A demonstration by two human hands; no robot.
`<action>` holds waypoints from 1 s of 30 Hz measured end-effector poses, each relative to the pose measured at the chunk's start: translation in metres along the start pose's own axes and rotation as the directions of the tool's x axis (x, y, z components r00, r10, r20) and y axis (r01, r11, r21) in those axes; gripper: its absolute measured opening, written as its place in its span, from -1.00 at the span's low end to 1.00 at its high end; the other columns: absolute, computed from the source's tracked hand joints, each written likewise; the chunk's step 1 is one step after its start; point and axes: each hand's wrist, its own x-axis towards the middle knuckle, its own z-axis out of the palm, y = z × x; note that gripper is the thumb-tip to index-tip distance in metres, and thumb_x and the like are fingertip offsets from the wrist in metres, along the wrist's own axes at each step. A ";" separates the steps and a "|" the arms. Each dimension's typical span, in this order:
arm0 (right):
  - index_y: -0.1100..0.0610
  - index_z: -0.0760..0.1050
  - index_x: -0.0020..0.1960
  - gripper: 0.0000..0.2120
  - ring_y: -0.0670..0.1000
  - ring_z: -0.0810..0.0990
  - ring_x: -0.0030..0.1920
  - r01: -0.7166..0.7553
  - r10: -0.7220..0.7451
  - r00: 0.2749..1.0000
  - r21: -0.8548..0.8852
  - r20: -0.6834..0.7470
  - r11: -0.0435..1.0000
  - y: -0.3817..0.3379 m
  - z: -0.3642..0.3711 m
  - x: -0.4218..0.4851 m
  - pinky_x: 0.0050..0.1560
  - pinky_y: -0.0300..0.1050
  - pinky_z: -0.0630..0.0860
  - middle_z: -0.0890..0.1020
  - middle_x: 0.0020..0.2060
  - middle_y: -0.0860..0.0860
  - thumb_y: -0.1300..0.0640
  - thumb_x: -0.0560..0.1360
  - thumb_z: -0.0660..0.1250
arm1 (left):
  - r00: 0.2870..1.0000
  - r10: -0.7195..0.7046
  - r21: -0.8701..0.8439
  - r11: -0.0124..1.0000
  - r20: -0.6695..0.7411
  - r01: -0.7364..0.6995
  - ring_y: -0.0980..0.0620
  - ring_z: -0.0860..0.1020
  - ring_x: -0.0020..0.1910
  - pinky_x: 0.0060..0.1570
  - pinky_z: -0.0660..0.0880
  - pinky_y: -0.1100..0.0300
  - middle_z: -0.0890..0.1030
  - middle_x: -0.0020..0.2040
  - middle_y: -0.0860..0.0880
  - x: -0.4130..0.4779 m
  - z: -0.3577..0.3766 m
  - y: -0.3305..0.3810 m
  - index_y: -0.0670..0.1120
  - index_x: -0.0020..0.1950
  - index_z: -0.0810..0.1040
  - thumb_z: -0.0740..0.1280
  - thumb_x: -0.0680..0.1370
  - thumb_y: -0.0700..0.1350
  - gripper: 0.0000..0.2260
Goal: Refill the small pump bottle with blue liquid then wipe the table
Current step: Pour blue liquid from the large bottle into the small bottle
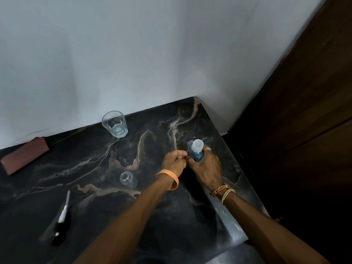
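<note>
A blue-liquid bottle (pixel 196 151) with a white cap stands near the right edge of the dark marble table (pixel 95 168). My right hand (pixel 206 168) wraps around its lower body. My left hand (pixel 174 161) is pinched against the bottle's left side, fingers closed; what it grips is too small to tell. A small clear bottle (pixel 128 179), without its pump, stands left of my left wrist. The black pump head with its white tube (pixel 62 221) lies flat at the table's front left.
A glass tumbler (pixel 114 124) with clear liquid stands at the back by the grey wall. A maroon block (pixel 24 154) lies at the far left against the wall. The table's right edge drops off beside a dark wooden panel (pixel 304 111).
</note>
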 end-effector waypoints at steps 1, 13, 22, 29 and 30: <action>0.07 0.46 0.21 -0.56 0.06 0.66 -0.02 0.010 -0.010 1.000 -0.026 -0.002 1.000 0.002 0.000 -0.003 -0.11 -0.17 0.51 0.67 0.03 0.03 -0.07 0.42 0.48 | 1.000 0.000 0.007 1.000 -0.006 0.000 0.03 0.56 -0.21 -0.20 0.48 0.21 0.64 -0.16 -0.08 -0.003 0.001 -0.001 -0.10 -0.06 0.58 0.20 0.47 -0.45 -0.69; 0.03 0.44 0.30 -0.38 -0.03 0.58 0.11 0.024 -0.024 1.000 0.070 -0.003 0.997 -0.005 -0.008 0.003 0.08 -0.15 0.55 0.61 0.17 0.00 -0.20 0.36 0.52 | 0.959 0.278 0.332 0.911 -0.052 -0.246 0.11 0.54 0.11 0.17 0.50 0.22 0.59 0.19 0.01 -0.009 -0.013 0.008 -0.01 0.27 0.54 0.36 0.54 -0.23 -0.68; 0.17 0.53 0.02 -0.92 0.12 0.63 -0.11 0.118 -0.124 0.990 0.089 0.068 0.989 -0.006 -0.005 0.003 -0.16 -0.10 0.47 0.61 -0.14 0.01 0.20 0.53 0.33 | 0.731 0.629 0.460 0.584 0.264 -0.669 0.07 0.45 0.34 0.34 0.40 0.15 0.52 0.36 -0.02 -0.018 0.005 0.037 -0.04 0.38 0.48 0.40 0.52 -0.17 -0.58; 0.23 0.54 0.18 -0.78 0.19 0.64 0.05 0.137 -0.142 0.983 0.053 0.112 0.989 -0.009 -0.011 0.002 0.01 0.01 0.56 0.66 0.04 0.13 0.22 0.54 0.34 | 0.693 0.708 0.529 0.540 0.136 -0.655 0.04 0.59 0.07 0.14 0.54 0.16 0.65 0.09 -0.05 -0.015 0.009 0.044 -0.08 0.13 0.66 0.55 0.39 -0.09 -0.67; 0.23 0.54 0.18 -0.78 0.18 0.64 0.06 0.131 -0.136 0.984 0.052 0.115 0.990 -0.010 -0.011 0.002 0.02 -0.01 0.56 0.66 0.04 0.14 0.22 0.54 0.34 | 0.698 0.699 0.532 0.537 0.154 -0.655 0.05 0.58 0.09 0.15 0.52 0.18 0.64 0.12 -0.05 -0.015 0.007 0.043 -0.07 0.17 0.64 0.55 0.39 -0.06 -0.63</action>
